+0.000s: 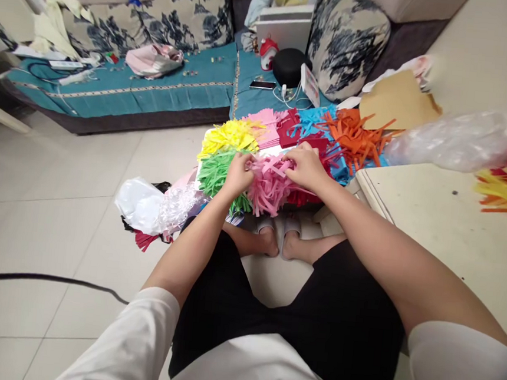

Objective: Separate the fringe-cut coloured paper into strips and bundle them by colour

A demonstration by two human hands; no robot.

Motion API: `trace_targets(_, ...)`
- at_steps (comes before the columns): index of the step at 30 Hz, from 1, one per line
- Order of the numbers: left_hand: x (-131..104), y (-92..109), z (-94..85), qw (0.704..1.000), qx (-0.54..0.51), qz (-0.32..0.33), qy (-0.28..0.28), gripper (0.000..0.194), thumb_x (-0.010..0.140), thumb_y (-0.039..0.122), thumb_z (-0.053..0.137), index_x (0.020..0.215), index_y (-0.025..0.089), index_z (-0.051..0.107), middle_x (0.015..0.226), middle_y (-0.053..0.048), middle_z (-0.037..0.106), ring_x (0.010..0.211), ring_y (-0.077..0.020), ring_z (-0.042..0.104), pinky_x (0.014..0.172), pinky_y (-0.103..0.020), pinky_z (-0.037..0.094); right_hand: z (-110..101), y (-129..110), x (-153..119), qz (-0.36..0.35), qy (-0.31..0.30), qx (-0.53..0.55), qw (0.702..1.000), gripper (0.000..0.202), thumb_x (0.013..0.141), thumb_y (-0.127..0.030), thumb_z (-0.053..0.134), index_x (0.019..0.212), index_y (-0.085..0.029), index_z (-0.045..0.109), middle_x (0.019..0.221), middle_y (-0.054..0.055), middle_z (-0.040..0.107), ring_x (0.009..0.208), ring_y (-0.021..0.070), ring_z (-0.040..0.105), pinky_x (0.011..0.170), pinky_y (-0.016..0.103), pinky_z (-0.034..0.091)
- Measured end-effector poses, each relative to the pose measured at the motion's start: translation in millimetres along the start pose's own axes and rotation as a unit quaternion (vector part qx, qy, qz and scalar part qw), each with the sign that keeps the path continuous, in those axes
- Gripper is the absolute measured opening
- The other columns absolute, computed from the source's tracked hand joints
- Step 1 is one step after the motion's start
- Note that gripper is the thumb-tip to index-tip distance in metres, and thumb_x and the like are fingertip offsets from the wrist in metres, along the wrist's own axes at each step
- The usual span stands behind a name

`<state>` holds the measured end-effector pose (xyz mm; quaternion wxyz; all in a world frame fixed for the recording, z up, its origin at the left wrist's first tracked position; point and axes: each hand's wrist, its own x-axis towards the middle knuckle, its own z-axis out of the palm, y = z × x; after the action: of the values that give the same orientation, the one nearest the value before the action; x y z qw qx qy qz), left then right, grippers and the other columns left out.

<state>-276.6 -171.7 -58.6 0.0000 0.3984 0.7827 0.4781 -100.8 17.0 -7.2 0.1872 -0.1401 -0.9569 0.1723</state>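
Note:
A pink paper fringe [270, 185] hangs in loose strips between my two hands. My left hand [240, 174] is closed on its upper left side, close to the green fringe [215, 172]. At the upper right of the pink strips, my right hand [303, 166] has its fingers bent and pinched on them. Yellow fringe [229, 137] lies just beyond my left hand. Past my right hand are dark red paper [289, 128] and orange fringe [358, 137]. Flat pink sheets [265, 126] lie behind, between the yellow and the red.
A teal-covered sofa [155, 93] runs along the back, with a phone [262, 85] and a round black object [288, 67] on it. Clear plastic [453, 139] and a cream tabletop [446, 224] are at right. Plastic bags [141, 204] sit on the floor at left.

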Motion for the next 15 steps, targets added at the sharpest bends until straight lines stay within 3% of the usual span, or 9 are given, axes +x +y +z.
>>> trace_targets(3, 0.9, 4.4, -15.6, 0.991, -0.001, -0.007, 0.136, 0.041, 0.079, -0.002, 0.059, 0.105, 0.025, 0.075, 0.119, -0.010, 0.067, 0.124, -0.0323, 0.071, 0.121, -0.052, 0.056, -1.8, 4.6, -1.8, -0.024, 0.007, 0.018, 1.000, 0.020, 0.089, -0.019, 0.072, 0.102, -0.021, 0.088, 0.103, 0.014, 0.083, 0.118, 0.0386, 0.064, 0.097, 0.049, 0.041)
trace_targets(5, 0.8, 13.3, -26.1, 0.983, 0.008, 0.031, 0.179, 0.042, 0.085, 0.000, 0.057, 0.112, 0.025, 0.077, 0.127, -0.011, 0.069, 0.132, -0.0325, 0.070, 0.125, -0.052, 0.052, -6.0, 4.1, -4.2, -0.061, 0.012, 0.020, 0.998, 0.022, 0.089, -0.018, 0.071, 0.103, -0.022, 0.087, 0.103, 0.014, 0.082, 0.118, 0.0388, 0.063, 0.099, 0.051, 0.043)
trace_targets(7, -1.2, 25.7, -32.9, 0.986, 0.019, 0.100, 0.130, 0.033, 0.095, 0.007, 0.060, 0.114, 0.026, 0.078, 0.128, -0.011, 0.075, 0.135, -0.0324, 0.070, 0.125, -0.051, 0.052, -10.4, 1.7, -7.2, -0.097, 0.022, 0.019, 0.995, 0.023, 0.089, -0.018, 0.071, 0.104, -0.023, 0.087, 0.106, 0.014, 0.082, 0.118, 0.0390, 0.062, 0.101, 0.053, 0.045)
trace_targets(9, -5.4, 38.7, -35.4, 0.986, 0.042, 0.159, 0.035, 0.022, 0.104, 0.017, 0.064, 0.114, 0.027, 0.080, 0.124, -0.010, 0.081, 0.134, -0.0325, 0.071, 0.122, -0.052, 0.051, -13.4, -0.8, -9.8, -0.120, 0.038, 0.021, 0.992, 0.025, 0.089, -0.017, 0.070, 0.106, -0.024, 0.087, 0.109, 0.014, 0.083, 0.118, 0.0392, 0.063, 0.102, 0.053, 0.045)
trace_targets(11, -10.6, 49.3, -35.8, 0.980, 0.081, 0.180, -0.027, 0.015, 0.107, 0.023, 0.067, 0.111, 0.026, 0.081, 0.121, -0.010, 0.084, 0.133, -0.0340, 0.070, 0.119, -0.054, 0.050, -14.4, -1.6, -11.2, -0.127, 0.050, 0.026, 0.990, 0.026, 0.089, -0.017, 0.069, 0.107, -0.023, 0.086, 0.110, 0.014, 0.083, 0.119, 0.0393, 0.063, 0.101, 0.053, 0.046)
trace_targets(15, -17.9, 60.3, -38.4, 0.975, 0.131, 0.177, -0.033, 0.011, 0.107, 0.024, 0.071, 0.112, 0.025, 0.081, 0.126, -0.011, 0.084, 0.137, -0.0372, 0.065, 0.112, -0.054, 0.045, -10.5, 0.4, -10.5, -0.118, 0.047, 0.040, 0.991, 0.024, 0.088, -0.014, 0.067, 0.103, -0.023, 0.084, 0.107, 0.013, 0.083, 0.115, 0.0375, 0.065, 0.101, 0.051, 0.048)
